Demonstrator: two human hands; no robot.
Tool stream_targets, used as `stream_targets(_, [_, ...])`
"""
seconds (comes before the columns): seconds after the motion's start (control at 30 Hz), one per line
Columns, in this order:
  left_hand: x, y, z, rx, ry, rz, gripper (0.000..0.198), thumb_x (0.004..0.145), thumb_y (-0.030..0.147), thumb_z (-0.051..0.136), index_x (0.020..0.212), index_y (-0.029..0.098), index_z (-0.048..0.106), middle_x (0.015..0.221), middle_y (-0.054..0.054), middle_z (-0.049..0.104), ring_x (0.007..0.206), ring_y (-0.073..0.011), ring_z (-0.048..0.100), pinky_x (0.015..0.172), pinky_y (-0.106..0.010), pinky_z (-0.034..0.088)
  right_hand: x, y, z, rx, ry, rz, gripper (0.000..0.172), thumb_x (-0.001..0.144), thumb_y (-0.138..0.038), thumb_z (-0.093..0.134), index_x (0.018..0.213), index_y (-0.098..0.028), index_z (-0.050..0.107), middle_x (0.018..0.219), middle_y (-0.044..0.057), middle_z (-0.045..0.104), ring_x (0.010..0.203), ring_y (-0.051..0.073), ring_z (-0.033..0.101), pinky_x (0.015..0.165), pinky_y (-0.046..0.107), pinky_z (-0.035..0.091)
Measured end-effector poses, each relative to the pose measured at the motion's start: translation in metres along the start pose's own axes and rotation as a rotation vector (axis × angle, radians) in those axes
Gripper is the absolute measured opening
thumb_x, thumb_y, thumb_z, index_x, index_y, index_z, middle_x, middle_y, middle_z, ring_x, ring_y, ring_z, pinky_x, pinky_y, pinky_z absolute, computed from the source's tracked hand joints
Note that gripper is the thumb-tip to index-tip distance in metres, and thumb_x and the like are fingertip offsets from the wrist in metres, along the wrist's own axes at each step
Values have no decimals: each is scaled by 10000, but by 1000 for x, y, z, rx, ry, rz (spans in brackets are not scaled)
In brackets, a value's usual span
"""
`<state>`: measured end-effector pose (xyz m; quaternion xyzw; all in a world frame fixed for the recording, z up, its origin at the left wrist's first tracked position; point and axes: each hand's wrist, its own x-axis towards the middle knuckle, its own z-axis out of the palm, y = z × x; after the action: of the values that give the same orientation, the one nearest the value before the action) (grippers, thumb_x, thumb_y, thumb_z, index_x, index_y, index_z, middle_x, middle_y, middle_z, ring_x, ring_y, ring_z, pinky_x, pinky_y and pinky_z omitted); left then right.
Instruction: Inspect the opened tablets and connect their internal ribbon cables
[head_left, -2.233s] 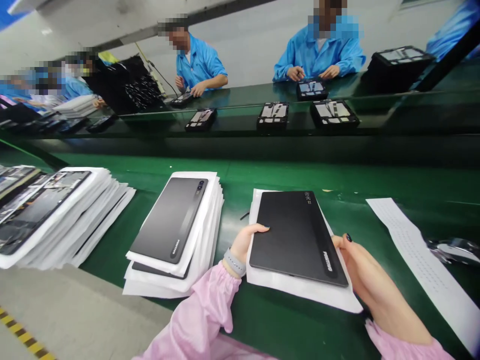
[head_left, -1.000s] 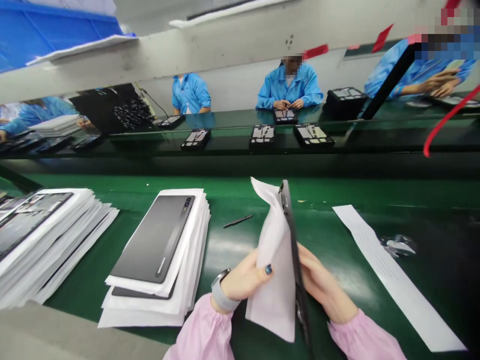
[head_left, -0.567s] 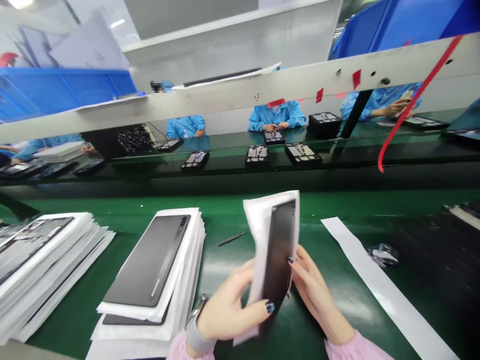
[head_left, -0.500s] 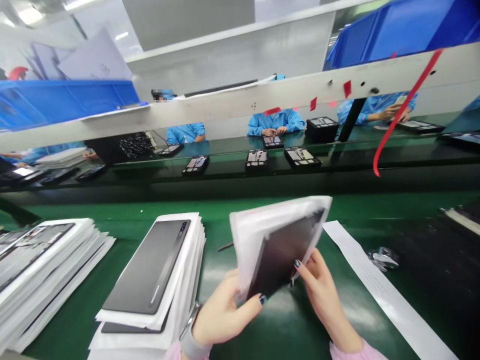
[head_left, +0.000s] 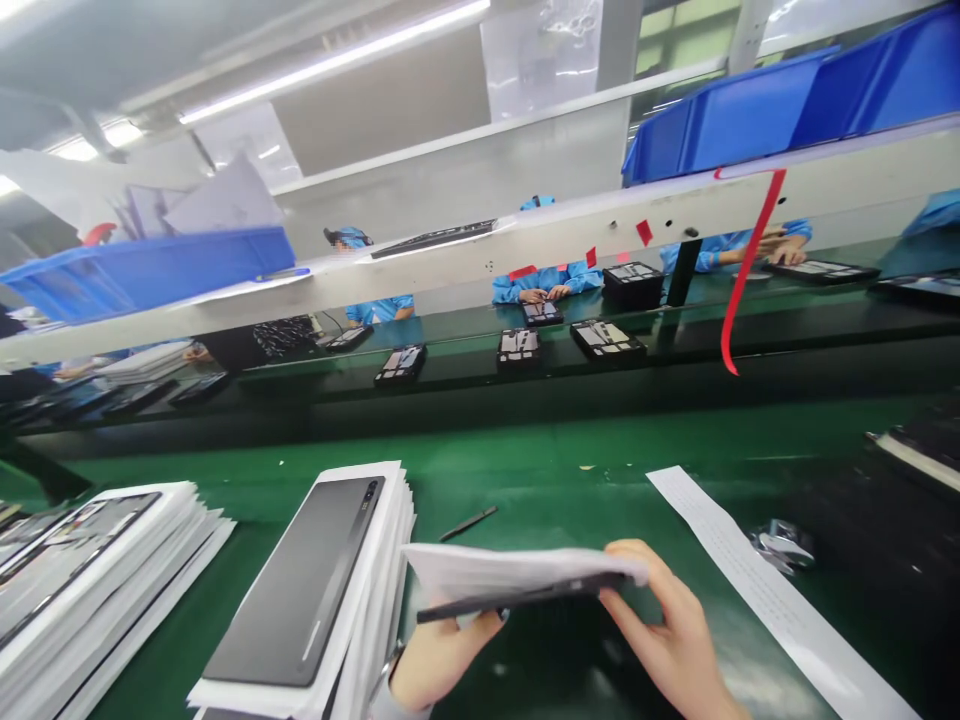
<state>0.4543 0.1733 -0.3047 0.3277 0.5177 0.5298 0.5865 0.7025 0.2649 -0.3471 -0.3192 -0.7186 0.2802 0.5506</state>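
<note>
My left hand [head_left: 442, 662] grips the left end of a thin dark tablet panel [head_left: 517, 600], its thumb at the near edge. Around the right end my right hand [head_left: 671, 630] is closed, fingers on top and thumb beneath. A white protective sheet [head_left: 502, 572] lies along the panel's upper side, held with it. The panel is seen nearly edge-on above the green bench. Left of it, a grey tablet back cover [head_left: 300, 580] tops a stack of white sheets [head_left: 390, 560]. A thin dark stick-like tool [head_left: 469, 523] lies just beyond the panel.
Another stack of white sheets [head_left: 187, 570] with an open tablet frame [head_left: 82, 550] stands far left. A paper strip [head_left: 757, 570] and crumpled shiny wrapping [head_left: 784, 545] lie to the right, beside dark stacked items [head_left: 892, 560]. Co-workers sit behind the raised conveyor [head_left: 450, 400].
The panel and sheet have swung down from a raised, tilted position to nearly level and edge-on. Both hands still hold them. The camera view has shifted upward.
</note>
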Motion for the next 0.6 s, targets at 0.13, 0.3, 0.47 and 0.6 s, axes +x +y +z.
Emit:
stream_targets(0.13, [2,-18,-17,34,-15,51,365,633,458,901,737,144,747,784,-114,735,1064,-360,663,1038,-469,458,-3,3,-5,30,-209,422,398,798,-530,803,1103,-275,793,1180,98,718,1106,411,630,959,507,528])
stream_targets(0.3, [12,-30,-32,-237,61,-198,373,548,387,905,746,122,734,758,-95,740,730,-242,698,764,-354,539,-6,-4,-10,300,-411,506,449,824,-647,741,1012,-247,819,1091,129,724,1049,391,637,941,509,522])
stream_targets(0.47, [10,-35,-35,-254,91,-231,279,560,262,835,782,136,722,718,-70,736,652,-205,678,667,-301,519,3,-16,-6,573,-446,528,398,877,-629,710,972,-253,796,921,76,702,887,302,653,845,414,543])
stream_targets(0.6, [10,-37,-31,-210,-6,-242,411,558,269,835,934,135,741,824,-91,764,734,-246,703,700,-322,530,1,-15,1,682,-364,632,436,875,-549,745,1219,-281,731,1192,87,696,1122,343,622,1020,466,466])
